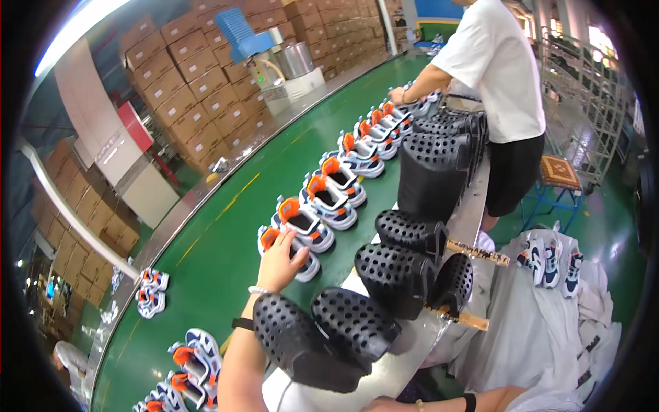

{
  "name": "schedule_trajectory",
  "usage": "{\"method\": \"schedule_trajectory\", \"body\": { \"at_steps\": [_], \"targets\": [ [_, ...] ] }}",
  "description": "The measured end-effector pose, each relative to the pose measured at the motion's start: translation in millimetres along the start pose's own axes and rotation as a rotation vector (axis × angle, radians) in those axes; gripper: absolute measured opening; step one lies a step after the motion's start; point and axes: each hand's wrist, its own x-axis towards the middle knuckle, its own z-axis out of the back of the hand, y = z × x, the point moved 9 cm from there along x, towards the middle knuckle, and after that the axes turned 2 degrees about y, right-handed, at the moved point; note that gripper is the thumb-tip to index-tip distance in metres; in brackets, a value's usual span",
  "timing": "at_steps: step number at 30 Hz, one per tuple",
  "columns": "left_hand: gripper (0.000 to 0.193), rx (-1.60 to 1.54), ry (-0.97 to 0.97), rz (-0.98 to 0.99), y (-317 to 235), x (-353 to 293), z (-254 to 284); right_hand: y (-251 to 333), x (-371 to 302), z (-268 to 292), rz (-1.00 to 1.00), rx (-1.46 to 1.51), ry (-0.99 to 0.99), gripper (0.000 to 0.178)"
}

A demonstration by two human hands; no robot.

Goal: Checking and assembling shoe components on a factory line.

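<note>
My left hand (pixel 278 262) reaches over the green conveyor belt (pixel 226 237), its fingers and thumb around the collar of the nearest sneaker (pixel 307 268) in a row. That sneaker is white and grey-blue with an orange lining; part of it is hidden under my hand. Right beside it stands a matching sneaker (pixel 320 238), and several more run up the belt. Low at the bottom edge lies my right hand (pixel 384 405), below the black perforated foot-shaped forms (pixel 353 323). Its fingers are cut off by the frame.
More black perforated forms (pixel 395 271) stand along the belt's right side. Other sneakers (pixel 195 364) sit at lower left, with a pair (pixel 151 292) farther off. A co-worker (pixel 491 75) in a white shirt stands at the far right. Dark-and-white shoes (pixel 550 264) rest on grey cloth.
</note>
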Motion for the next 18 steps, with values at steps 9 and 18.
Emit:
{"method": "schedule_trajectory", "body": {
  "at_steps": [9,18],
  "targets": [
    [0.03,-0.137,0.253,0.037,31.5,4.4,-47.5,-8.4,-0.6,-4.8,0.076,0.021,-0.097,0.014],
    [0.014,-0.331,0.198,0.049,29.0,-152.6,40.0,15.7,-7.8,-3.9,0.14,0.019,-0.124,0.013]
  ]
}}
